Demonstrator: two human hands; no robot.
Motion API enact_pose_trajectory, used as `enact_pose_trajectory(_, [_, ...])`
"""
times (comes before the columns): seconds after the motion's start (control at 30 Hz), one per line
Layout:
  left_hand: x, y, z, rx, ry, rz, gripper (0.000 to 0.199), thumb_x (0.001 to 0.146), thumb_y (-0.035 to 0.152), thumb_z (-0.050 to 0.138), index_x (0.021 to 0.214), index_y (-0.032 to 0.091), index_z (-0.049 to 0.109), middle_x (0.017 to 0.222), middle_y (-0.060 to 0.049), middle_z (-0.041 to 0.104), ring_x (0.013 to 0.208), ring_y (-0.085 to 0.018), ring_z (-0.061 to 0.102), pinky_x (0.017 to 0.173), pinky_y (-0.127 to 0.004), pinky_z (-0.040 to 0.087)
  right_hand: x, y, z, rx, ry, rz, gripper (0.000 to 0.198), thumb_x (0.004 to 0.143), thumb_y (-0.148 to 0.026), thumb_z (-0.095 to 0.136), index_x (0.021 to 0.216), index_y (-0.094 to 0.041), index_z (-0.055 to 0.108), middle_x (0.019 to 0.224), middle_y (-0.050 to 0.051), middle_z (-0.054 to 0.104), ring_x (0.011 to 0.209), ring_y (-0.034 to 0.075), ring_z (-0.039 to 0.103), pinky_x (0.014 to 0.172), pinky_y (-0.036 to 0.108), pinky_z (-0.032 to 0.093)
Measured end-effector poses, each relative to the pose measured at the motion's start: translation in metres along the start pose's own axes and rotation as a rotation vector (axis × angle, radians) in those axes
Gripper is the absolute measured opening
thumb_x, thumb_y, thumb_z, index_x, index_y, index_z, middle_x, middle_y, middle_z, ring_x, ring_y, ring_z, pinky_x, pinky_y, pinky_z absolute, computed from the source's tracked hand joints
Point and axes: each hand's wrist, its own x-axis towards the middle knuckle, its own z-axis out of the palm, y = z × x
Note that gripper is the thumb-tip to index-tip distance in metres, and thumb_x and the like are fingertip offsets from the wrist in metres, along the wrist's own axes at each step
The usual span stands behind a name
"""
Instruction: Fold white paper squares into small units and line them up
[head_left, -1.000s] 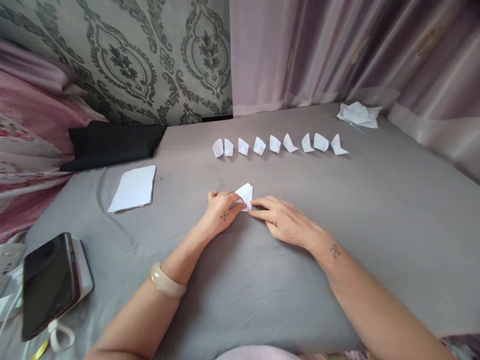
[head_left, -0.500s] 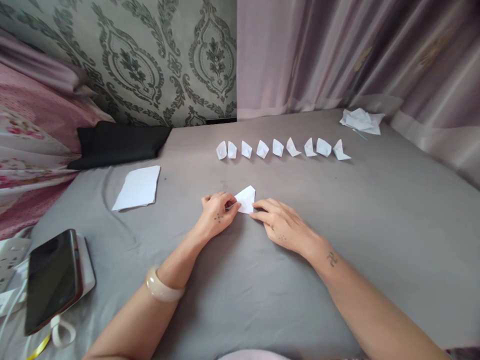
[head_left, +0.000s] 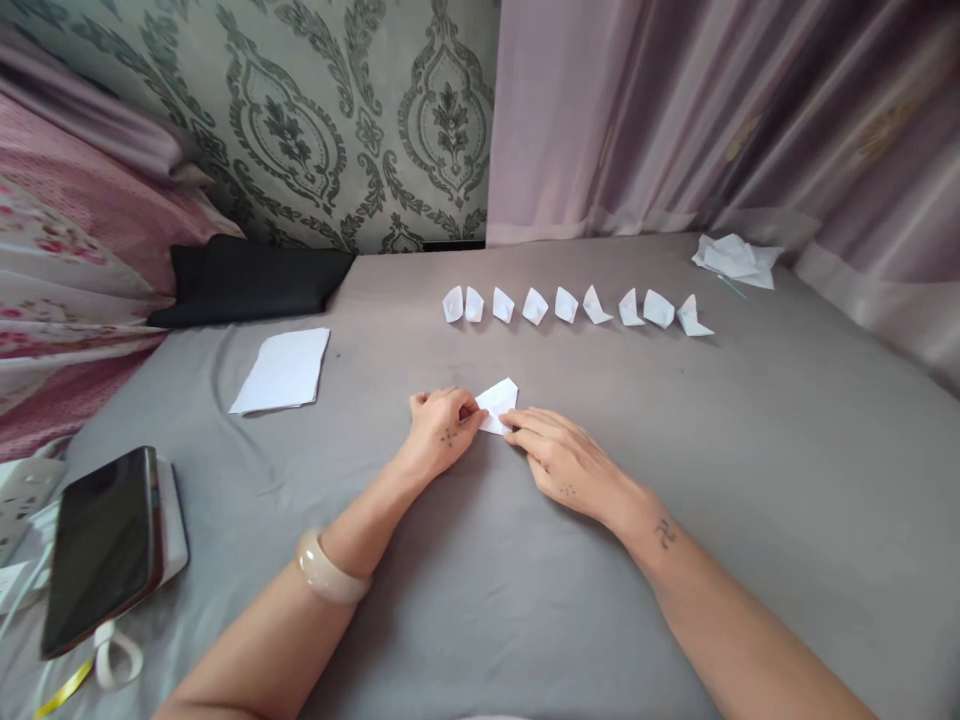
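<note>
A small white folded paper [head_left: 498,402] with a pointed top lies on the grey sheet in front of me. My left hand [head_left: 444,430] pinches its left corner between thumb and curled fingers. Over its lower right edge rest the fingertips of my right hand [head_left: 562,458]; those fingers are stretched out, fairly flat, not wrapped round the paper. Beyond my hands stands a row of several small folded paper shapes [head_left: 535,307], white and boat-like.
To the left lies a stack of white paper sheets [head_left: 283,370], with a folded black cloth [head_left: 255,282] behind it. A phone [head_left: 101,550] sits near a power strip [head_left: 24,500] and cables at the left front. Crumpled white paper [head_left: 739,260] lies at the far right.
My right fingertips have moved left, from the paper's right edge onto its lower right part. My left hand keeps its pinch. The whole view has shifted slightly.
</note>
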Motion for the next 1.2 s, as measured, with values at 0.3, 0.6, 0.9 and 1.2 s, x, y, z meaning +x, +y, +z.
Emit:
enact_pose_trajectory(0.3, [0.003,-0.003,0.005,0.028,0.007,0.015,0.019,0.086,0.031,0.053,0.073,0.018,0.058,0.077,-0.001,0.067,0.078,-0.019,0.059,0.082,-0.04,0.028,0.001,0.002,-0.002,-0.026,-0.082,0.0,0.039,0.08,0.002,0.038,0.104,-0.017,0.062,0.135,0.006,0.056,0.118,0.021,0.053,0.094,0.039,0.045])
enact_pose_trajectory(0.6, [0.002,-0.001,0.011,0.054,0.039,0.034,0.018,0.088,0.03,0.051,0.075,0.018,0.056,0.082,-0.004,0.067,0.079,-0.02,0.059,0.079,-0.039,0.028,0.011,0.001,-0.012,-0.145,-0.208,-0.059,0.037,0.079,0.002,0.04,0.104,-0.017,0.059,0.14,0.005,0.051,0.105,0.021,0.055,0.085,0.036,0.047])
enact_pose_trajectory(0.9, [-0.004,-0.006,0.001,0.183,0.222,0.095,0.02,0.095,0.031,0.041,0.092,0.019,0.057,0.094,-0.006,0.065,0.088,-0.02,0.057,0.082,-0.038,0.032,0.012,-0.002,-0.005,-0.176,-0.189,-0.037,0.035,0.08,0.002,0.04,0.101,-0.017,0.06,0.139,0.005,0.052,0.11,0.021,0.053,0.089,0.036,0.046])
enact_pose_trajectory(1.2, [-0.075,0.024,0.012,0.302,0.038,0.383,0.054,0.097,0.044,0.03,0.141,0.014,0.034,0.146,-0.013,0.041,0.138,-0.024,0.032,0.115,-0.043,0.016,0.01,0.0,-0.005,-0.14,-0.148,-0.069,0.044,0.082,-0.003,0.043,0.122,-0.015,0.055,0.133,0.011,0.056,0.112,0.022,0.052,0.092,0.037,0.046])
